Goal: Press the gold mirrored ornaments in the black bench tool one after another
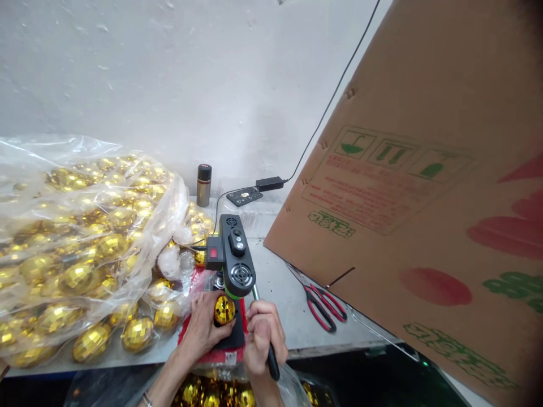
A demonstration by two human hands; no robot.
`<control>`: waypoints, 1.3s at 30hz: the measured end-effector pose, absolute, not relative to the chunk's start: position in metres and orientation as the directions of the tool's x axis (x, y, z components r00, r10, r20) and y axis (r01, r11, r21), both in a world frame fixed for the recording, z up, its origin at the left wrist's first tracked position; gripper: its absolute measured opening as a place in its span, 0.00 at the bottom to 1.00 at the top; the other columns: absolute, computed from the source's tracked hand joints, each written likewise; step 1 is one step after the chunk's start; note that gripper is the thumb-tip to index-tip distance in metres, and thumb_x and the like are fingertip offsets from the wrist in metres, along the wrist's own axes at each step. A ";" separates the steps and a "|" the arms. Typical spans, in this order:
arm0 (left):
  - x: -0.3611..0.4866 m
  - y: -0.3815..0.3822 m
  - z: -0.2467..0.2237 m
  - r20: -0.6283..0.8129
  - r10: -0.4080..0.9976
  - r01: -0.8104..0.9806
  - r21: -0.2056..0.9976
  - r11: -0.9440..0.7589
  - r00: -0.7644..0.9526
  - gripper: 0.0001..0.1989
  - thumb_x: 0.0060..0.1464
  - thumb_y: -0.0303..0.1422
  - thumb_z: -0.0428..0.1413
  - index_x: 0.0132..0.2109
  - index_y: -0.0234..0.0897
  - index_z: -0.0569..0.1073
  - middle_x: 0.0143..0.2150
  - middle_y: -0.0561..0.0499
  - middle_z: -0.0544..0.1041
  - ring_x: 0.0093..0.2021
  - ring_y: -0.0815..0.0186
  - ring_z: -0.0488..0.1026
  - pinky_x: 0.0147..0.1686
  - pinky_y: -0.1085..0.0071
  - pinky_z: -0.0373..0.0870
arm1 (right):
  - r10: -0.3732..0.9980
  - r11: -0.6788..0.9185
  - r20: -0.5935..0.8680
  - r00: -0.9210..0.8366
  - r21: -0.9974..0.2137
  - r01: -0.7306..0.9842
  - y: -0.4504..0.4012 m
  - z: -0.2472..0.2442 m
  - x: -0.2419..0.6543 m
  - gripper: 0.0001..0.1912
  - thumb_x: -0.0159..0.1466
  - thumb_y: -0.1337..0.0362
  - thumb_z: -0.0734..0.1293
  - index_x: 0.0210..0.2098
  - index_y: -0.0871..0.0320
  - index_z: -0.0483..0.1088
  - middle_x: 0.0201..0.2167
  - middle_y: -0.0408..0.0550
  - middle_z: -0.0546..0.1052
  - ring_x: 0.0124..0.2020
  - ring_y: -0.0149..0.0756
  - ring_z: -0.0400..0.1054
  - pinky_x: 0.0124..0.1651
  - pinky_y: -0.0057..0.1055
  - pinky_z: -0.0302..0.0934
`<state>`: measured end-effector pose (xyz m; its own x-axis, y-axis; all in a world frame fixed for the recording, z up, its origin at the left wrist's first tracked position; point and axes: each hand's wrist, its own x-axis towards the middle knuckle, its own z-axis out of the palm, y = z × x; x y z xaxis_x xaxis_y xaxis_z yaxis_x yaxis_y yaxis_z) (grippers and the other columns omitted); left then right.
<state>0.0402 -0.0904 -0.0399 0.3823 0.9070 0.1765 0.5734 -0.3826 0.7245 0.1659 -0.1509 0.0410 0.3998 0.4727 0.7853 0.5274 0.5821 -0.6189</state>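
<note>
Gold mirrored ball (224,310) in left hand (203,325), between thumb and fingers; round, no long axis evident. Black machine (238,254) just beyond fingertips. Right hand (265,336), farther from ball, wrapped around black handle (274,363), slanting from fist toward wearer.

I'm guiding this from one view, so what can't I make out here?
All in the head view:
Gold ball: lower edge hidden by the left hand.
Lever: middle hidden by the right hand.
Cardboard box: right side cut off by the picture's edge.
Red print: too blurred to read.
Red display: pixelated, unreadable.
</note>
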 end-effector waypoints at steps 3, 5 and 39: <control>0.040 -0.090 -0.040 0.175 0.908 0.569 0.730 -0.378 0.380 0.18 0.53 0.38 0.66 0.49 0.38 0.76 0.46 0.43 0.81 0.51 0.44 0.77 0.53 0.50 0.69 | 0.451 0.593 0.793 0.410 -0.609 0.526 -0.148 0.040 0.164 0.18 0.77 0.67 0.56 0.30 0.52 0.65 0.27 0.40 0.71 0.27 0.33 0.68 0.33 0.33 0.62; 0.040 -0.090 -0.040 0.177 0.908 0.570 0.729 -0.380 0.379 0.18 0.52 0.37 0.66 0.49 0.39 0.76 0.46 0.43 0.82 0.50 0.45 0.77 0.53 0.50 0.69 | 0.451 0.585 0.788 0.419 -0.615 0.529 -0.147 0.038 0.163 0.18 0.77 0.67 0.56 0.30 0.53 0.65 0.27 0.41 0.71 0.27 0.33 0.67 0.34 0.33 0.62; 0.042 -0.087 -0.047 0.249 0.902 0.543 0.731 -0.414 0.353 0.22 0.50 0.37 0.66 0.52 0.39 0.77 0.48 0.42 0.84 0.51 0.45 0.79 0.53 0.48 0.71 | 0.428 0.612 0.792 0.437 -0.609 0.505 -0.141 0.031 0.163 0.19 0.77 0.65 0.58 0.28 0.54 0.65 0.29 0.40 0.71 0.29 0.31 0.67 0.35 0.31 0.61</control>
